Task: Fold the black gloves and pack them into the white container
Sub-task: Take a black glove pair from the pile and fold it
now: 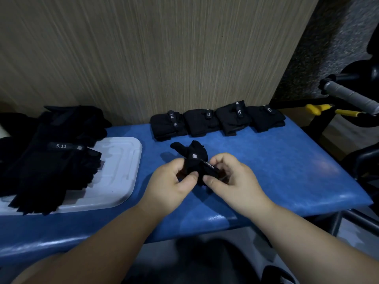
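Left hand [171, 182]: fingers pinch crumpled black fabric glove [194, 158].
Right hand [232, 178]: fingers pinch its 3 o'clock side.
Folded black gloves [201, 122]: 12 o'clock.

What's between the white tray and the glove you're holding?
Nothing: only bare blue bench lies between the tray and the glove, as the head view shows.

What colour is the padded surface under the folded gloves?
The padded surface is blue; the head view shows it.
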Demonstrator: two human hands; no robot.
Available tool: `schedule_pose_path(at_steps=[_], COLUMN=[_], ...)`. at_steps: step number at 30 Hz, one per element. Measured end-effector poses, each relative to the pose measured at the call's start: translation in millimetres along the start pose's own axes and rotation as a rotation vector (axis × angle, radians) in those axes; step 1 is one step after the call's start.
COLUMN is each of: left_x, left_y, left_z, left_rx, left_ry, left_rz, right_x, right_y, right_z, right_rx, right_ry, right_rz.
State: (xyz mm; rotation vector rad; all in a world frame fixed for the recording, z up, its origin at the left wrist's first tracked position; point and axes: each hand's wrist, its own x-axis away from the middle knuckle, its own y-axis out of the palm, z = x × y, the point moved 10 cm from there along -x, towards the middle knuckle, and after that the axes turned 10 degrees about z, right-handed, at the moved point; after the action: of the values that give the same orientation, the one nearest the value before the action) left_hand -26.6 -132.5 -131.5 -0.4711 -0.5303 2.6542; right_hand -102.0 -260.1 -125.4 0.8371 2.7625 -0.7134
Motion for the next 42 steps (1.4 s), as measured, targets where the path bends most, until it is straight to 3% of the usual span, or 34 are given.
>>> schedule_pose_path(at_steps=[3, 7, 14, 19, 24, 28, 35, 38, 42], left_x=[3, 5, 1, 2, 3, -6, -12, -12, -7], left_y=[6, 14, 16, 16, 20, 8, -8, -6, 3], left_z=[4, 5, -10, -12, -23, -22, -22, -18, -13], left_rx=[0.028, 0.102, 0.165, 0.063, 0.330, 0.568, 0.491, 0.445, 0.485], left_ry=[0.041, 0.047, -0.097, -0.218, -0.387, -0.398, -0.310, -0.261, -0.265], left_rz=[-0.040, -0.101, -0.141, -0.150, -0.146, -0.001, 0.153, 0.127, 0.061], right_x=[-3, -5, -1, 4, 11, 14, 12, 12, 10], right_y=[-13, -19, -3, 10, 22, 28, 24, 19, 8], right_z=[7, 17, 15, 4, -1, 3, 19, 16, 25], right_rx=[0.034, 0.017, -0.261, -0.406, -0.494, -0.448, -0.583, -0.546, -0.440], right_ry=[0.051, 0.162, 0.309, 0.324, 0.357, 0.387, 0.551, 0.514, 0.553], right_rz=[0.111, 0.137, 0.044, -0.078, -0.185, -0.224, -0.166, -0.137, 0.025])
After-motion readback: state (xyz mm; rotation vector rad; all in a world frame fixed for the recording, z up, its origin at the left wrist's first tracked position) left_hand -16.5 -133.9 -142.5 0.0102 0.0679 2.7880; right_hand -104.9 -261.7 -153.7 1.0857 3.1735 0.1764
